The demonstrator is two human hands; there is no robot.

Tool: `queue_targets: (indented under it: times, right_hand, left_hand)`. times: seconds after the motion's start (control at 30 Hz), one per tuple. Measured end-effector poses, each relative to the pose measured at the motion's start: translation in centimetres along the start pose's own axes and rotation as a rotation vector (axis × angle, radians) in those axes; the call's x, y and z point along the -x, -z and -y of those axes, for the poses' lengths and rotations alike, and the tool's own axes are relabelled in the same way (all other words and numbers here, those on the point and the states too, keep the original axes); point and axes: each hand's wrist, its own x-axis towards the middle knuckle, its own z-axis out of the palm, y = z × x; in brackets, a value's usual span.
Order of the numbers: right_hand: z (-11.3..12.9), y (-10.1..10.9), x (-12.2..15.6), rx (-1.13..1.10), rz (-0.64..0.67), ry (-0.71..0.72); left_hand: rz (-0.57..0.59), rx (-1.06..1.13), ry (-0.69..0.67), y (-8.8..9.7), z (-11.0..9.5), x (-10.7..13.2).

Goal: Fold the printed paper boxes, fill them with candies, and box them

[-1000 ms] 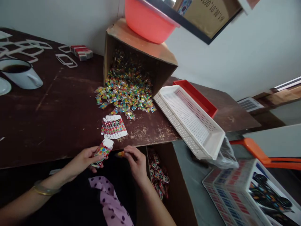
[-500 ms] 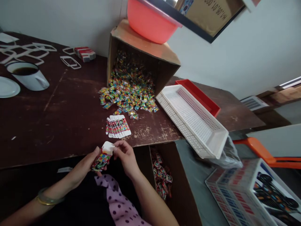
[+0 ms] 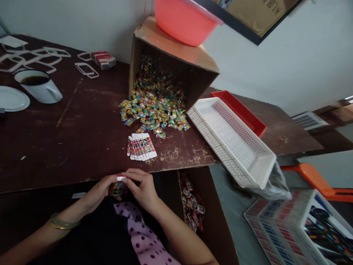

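Note:
A small printed carton (image 3: 116, 188) with colourful spots sits in my left hand (image 3: 103, 187), just off the table's front edge. My right hand (image 3: 142, 186) pinches the white end flap of this carton between thumb and fingers. Beyond my hands, a fanned row of flat printed cartons (image 3: 141, 147) lies on the table. Behind that row, many small clear packets of coloured candy (image 3: 154, 110) spill from a cardboard box (image 3: 176, 48) lying on its side. Whether anything is inside the held carton cannot be seen.
A white perforated basket (image 3: 231, 136) and a red tray (image 3: 241, 112) stand right of the box, a pink basin (image 3: 187, 22) on top. Below the table edge, an open box holds filled-looking printed cartons (image 3: 193, 206). At left are a mug (image 3: 41, 88), a plate (image 3: 13, 99) and white paper bands (image 3: 86, 70).
The carton's white flap stood up before; now it is folded down over the end. My right hand has moved left over the carton. The whole view has shifted slightly.

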Motion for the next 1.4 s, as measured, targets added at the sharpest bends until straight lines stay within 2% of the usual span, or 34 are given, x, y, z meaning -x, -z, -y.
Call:
queue_targets:
  times: [0.07,0.17,0.3,0.43,0.53,0.67,0.87,1.03,1.1,1.17,1.23,1.27,1.33,1.4]
  right_hand:
    - [-0.1,0.2,-0.3,0.011,-0.002,-0.029]
    - [-0.3,0.9,-0.8,0.021,0.045,-0.091]
    - [-0.6,1.4,-0.3,0.044,0.093,-0.017]
    - [-1.1,1.1,1.0,-0.018,-0.034,-0.082]
    - [-1.3,1.1,1.4,-0.020,-0.042,-0.129]
    - [-1.2,1.2,1.3,0.103,-0.015,-0.036]
    - [-1.5,1.6,1.0,0.128,0.022,-0.032]
    - [-1.3,1.4,1.8,0.273,0.140,0.193]
    - [-1.4,0.7,2.1,0.240,0.094,0.177]
    - [-1.4,0.7,2.5,0.144,-0.020,0.069]
    - [-1.0,2.7,3.4,0.077,-0.118,-0.040]
    - [-0.6,4.6,4.2,0.086,-0.157,-0.080]
    - [0.6,9.7,6.2,0.178,-0.215,-0.130]
    - [1.7,14.8,7.9,0.302,-0.256,-0.190]
  left_hand:
    - [0.051,0.010,-0.025,0.2,0.2,0.2]
    - [0.079,-0.105,-0.039,0.3,0.5,0.4]
    - [0.097,-0.201,0.006,0.1,0.6,0.5]
    - [0.128,-0.297,-0.013,-0.3,0.5,0.3]
    - [0.119,-0.354,-0.023,-0.6,0.4,0.0]
    - [0.131,-0.354,-0.058,-0.6,0.5,-0.1]
    - [0.099,-0.318,-0.015,-0.4,0.9,0.2]
    - [0.131,-0.301,0.012,-0.5,0.3,0.6]
    - [0.126,-0.305,-0.007,-0.9,0.2,0.4]
    - [0.143,-0.341,-0.030,-1.7,0.1,0.2]
    - [0.217,-0.377,-0.034,-2.4,0.2,-0.1]
    - [0.259,-0.388,-0.037,-2.6,0.2,-0.2]
    - [0.295,-0.399,-0.058,-2.4,0.2,-0.5]
    - [0.238,-0.383,-0.064,-1.8,0.1,-0.8]
